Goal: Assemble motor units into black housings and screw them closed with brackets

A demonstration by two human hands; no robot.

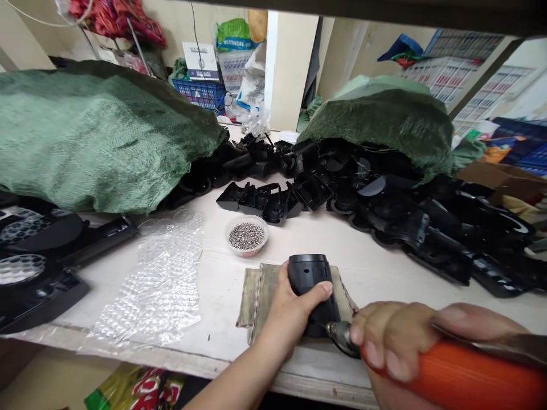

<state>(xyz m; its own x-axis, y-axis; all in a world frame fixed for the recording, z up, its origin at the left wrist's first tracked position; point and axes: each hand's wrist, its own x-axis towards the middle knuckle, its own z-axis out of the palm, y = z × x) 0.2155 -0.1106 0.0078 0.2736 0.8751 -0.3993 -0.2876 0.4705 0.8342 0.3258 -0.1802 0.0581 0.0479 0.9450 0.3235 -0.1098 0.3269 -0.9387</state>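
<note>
My left hand (pixel 285 304) grips a black plastic housing (pixel 308 285), which stands on a folded, worn cloth pad (pixel 260 302). My right hand (pixel 397 341) wraps around an orange electric screwdriver (pixel 464 370). Its metal chuck (pixel 342 337) sits against the lower right of the housing, and the tip is hidden there. Just beyond my hands is a white bowl (pixel 247 218) full of small metal screws. A loose heap of black plastic parts (pixel 376 219) lies further back on the white table (pixel 376 273).
Green woven sacks (pixel 94 136) (pixel 384 119) lie along the back of the table over black parts. Bubble wrap (pixel 160 285) and black moulded pieces (pixel 38 256) lie to the left. A blue crate (pixel 199 94) stands behind. An overhead shelf edge (pixel 342 7) crosses the top.
</note>
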